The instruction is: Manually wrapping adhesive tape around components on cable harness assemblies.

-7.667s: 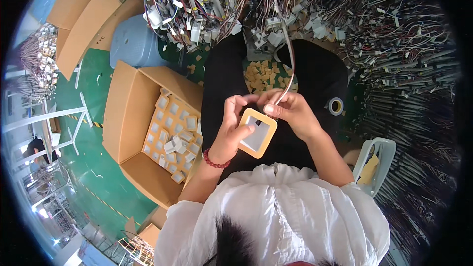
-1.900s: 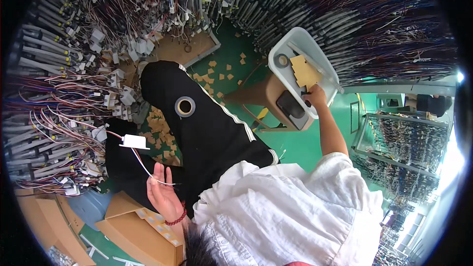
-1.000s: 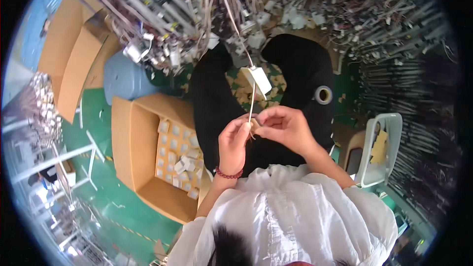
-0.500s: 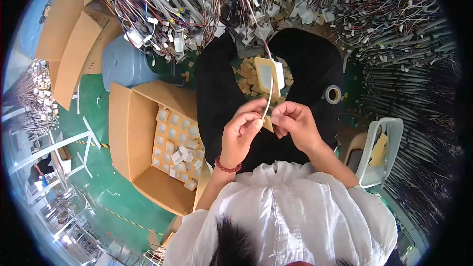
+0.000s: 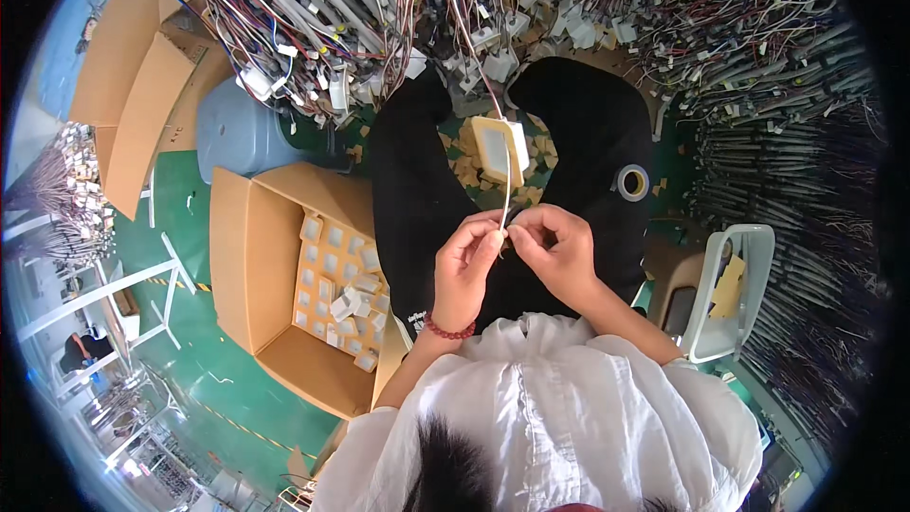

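Observation:
A thin white cable (image 5: 506,197) runs down from a white, box-shaped part (image 5: 518,148) with a tan frame round its face. That part hangs over the gap between my knees, and a wire goes up from it toward the bundles. My left hand (image 5: 461,265), closed in a pinch, grips the lower end of the cable. Right beside it, the thumb and fingers of my right hand (image 5: 561,256) are pressed together at the cable's tip. A small dark bit shows between the hands; what the right fingers hold is hidden.
An open cardboard box (image 5: 275,265) of white parts in tan trays stands at the left, near a blue plastic stool (image 5: 237,128). Wire bundles (image 5: 787,152) crowd the far side and right. A tape roll (image 5: 632,182) lies on my right thigh; a white plastic frame (image 5: 749,289) stands right.
The yellowish piece that showed between my hands is out of sight. My right hand has come left, so the fingertips of both hands meet. The hanging part has shifted slightly left.

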### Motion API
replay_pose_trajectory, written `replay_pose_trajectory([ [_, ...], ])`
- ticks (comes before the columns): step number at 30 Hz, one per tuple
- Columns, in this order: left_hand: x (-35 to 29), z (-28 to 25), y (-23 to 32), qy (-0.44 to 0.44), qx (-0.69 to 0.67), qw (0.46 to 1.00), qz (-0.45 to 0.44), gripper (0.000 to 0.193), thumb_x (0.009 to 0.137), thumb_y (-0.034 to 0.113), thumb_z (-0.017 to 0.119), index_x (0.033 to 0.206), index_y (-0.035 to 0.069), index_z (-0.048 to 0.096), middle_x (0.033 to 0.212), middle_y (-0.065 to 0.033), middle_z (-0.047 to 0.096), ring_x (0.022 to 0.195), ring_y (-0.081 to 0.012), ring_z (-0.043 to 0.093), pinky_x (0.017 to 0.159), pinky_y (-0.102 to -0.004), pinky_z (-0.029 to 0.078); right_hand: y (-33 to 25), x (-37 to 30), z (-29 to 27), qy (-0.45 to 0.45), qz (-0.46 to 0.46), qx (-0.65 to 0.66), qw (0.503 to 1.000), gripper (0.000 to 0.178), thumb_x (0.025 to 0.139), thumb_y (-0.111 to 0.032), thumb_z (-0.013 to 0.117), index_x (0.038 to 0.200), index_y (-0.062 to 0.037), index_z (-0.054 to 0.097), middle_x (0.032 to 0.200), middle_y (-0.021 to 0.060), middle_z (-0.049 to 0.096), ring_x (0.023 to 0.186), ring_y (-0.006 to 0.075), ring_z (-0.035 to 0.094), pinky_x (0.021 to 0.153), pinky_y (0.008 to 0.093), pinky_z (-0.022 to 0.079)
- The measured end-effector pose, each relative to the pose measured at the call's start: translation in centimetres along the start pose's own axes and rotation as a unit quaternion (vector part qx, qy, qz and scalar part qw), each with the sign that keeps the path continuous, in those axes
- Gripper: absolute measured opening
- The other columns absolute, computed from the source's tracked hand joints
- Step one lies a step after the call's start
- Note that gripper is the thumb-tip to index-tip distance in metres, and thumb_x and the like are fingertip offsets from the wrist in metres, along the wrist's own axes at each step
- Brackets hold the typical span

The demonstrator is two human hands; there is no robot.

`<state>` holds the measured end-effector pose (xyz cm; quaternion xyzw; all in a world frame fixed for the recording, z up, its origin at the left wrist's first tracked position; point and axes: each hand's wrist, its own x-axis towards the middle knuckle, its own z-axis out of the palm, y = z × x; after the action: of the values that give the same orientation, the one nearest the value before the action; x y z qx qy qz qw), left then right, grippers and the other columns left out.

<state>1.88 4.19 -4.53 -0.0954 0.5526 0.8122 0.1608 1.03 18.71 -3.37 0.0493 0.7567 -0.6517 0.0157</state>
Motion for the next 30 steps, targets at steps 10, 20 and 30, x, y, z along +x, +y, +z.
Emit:
replay_pose_trajectory([
  [10, 0.1, -0.1, -0.2, 0.015, 0.031, 0.999, 0.024, 0.013, 0.094, 0.006, 0.055, 0.1, -0.004, 0.059, 0.105, -0.0052, 0.06, 0.082, -0.0064, 0.053, 0.072, -0.0206, 0.045, 0.8, -0.4, 0.1, -0.011, 0.054, 0.087, 0.995, 0.005, 0.077, -0.001, 0.068, 0.078, -0.0007, 0.063, 0.062, 0.0004, 0.054, 0.052, 0.0057, 0.045, 0.047, 0.0221, 0.036],
  [20, 0.0, 0.2, 0.7, -0.009, 0.03, 0.999, 0.033, 0.014, 0.094, 0.007, 0.055, 0.1, -0.005, 0.059, 0.117, -0.0113, 0.059, 0.083, -0.0064, 0.053, 0.072, -0.0202, 0.045, 1.1, 0.3, 0.4, 0.049, -0.218, -0.162, 0.961, 0.013, 0.07, 0.004, 0.07, 0.078, -0.0041, 0.063, 0.057, 0.0034, 0.05, 0.046, 0.0137, 0.048, 0.043, 0.0262, 0.038],
  [30, 0.2, 0.0, 0.0, 0.031, 0.037, 0.998, 0.029, 0.015, 0.094, 0.008, 0.056, 0.102, -0.005, 0.06, 0.104, -0.0062, 0.062, 0.081, -0.0068, 0.057, 0.072, -0.0205, 0.048, 0.2, -0.5, 0.2, -0.011, 0.033, 0.022, 0.999, 0.005, 0.08, -0.001, 0.066, 0.078, -0.0002, 0.061, 0.065, -0.0032, 0.054, 0.056, 0.0032, 0.044, 0.051, 0.0205, 0.036],
])
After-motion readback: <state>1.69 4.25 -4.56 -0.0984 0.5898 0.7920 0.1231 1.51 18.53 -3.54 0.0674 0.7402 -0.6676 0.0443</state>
